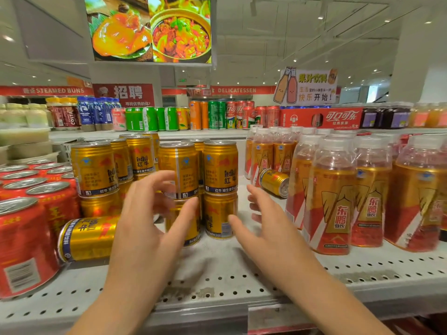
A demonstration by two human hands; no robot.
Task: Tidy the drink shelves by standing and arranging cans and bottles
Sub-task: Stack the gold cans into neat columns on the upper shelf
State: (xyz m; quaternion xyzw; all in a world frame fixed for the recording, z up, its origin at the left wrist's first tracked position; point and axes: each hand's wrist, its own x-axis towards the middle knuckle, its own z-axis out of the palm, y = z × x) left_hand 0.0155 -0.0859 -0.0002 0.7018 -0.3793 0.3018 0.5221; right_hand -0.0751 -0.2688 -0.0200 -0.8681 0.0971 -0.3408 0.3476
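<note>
Here, left hand [150, 213], right hand [261, 221] spread, gripping nothing; gold can [89, 238] on side, long axis left-right.

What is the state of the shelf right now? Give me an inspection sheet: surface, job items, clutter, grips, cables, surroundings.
Surface: perforated grey shelf, bare at front.
Job's things: stacked gold cans upright; fallen gold can on its side at left; second fallen can among upright orange bottles; red cans upright.
Clutter: nothing seen.
Grips: left hand and right hand open, holding nothing, by the front stacks.
Cables: nothing seen.
Surroundings: rear drink shelf, food screen overhead.
</note>
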